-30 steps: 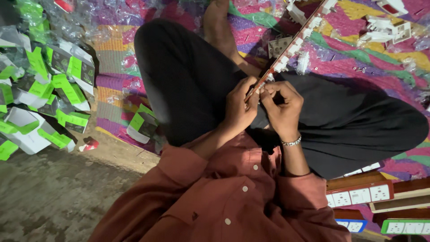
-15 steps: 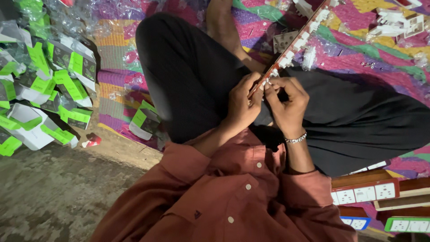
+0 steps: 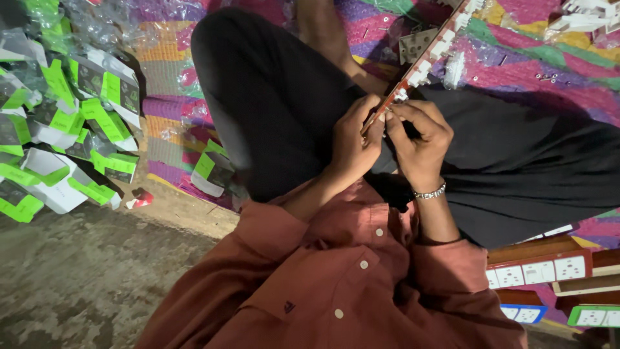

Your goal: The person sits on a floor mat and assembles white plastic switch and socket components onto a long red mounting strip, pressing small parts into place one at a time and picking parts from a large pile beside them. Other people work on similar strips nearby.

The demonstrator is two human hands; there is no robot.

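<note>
Now, change: hands working slightly higher on strip than before.
left hand (image 3: 354,139): pinching long red socket strip (image 3: 423,61).
right hand (image 3: 416,139): fingertips closing tightly on strip's near end.
meaning: fitting probably continuing.

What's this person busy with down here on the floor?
A person sits cross-legged on a colourful woven mat, working with both hands on a long reddish-brown strip fitted with small white parts. The left hand grips the strip's near end, while the right hand pinches at the same end. A heap of green and white cartons lies to one side, and finished-looking boards with white sockets are stacked on the other.
</note>
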